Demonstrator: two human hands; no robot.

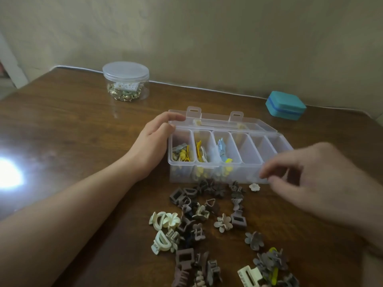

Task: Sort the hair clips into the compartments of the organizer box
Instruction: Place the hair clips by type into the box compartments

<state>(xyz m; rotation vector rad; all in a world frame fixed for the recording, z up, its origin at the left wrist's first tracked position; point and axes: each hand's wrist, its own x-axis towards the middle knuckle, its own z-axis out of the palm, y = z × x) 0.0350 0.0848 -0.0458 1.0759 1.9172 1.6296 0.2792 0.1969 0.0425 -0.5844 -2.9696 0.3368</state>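
Note:
A clear plastic organizer box (pixel 244 175) stands open in the middle of the wooden table, its lid laid back behind it. The three leftmost compartments hold small yellow, grey and blue hair clips (pixel 222 151); those to the right look empty. My left hand (pixel 153 141) rests against the box's left end, thumb and fingers on the lid corner. My right hand (pixel 310 179) hovers blurred over the box's front right corner, fingers loosely curled, nothing visibly held. A loose pile of brown, grey and cream claw clips (pixel 199 224) lies in front of the box.
A round clear jar (pixel 125 80) with a lid and gold trinkets stands at the back left. A teal case (pixel 285 105) lies shut at the back right near the wall. A bright glare spot (pixel 8 175) lies on the table at the left.

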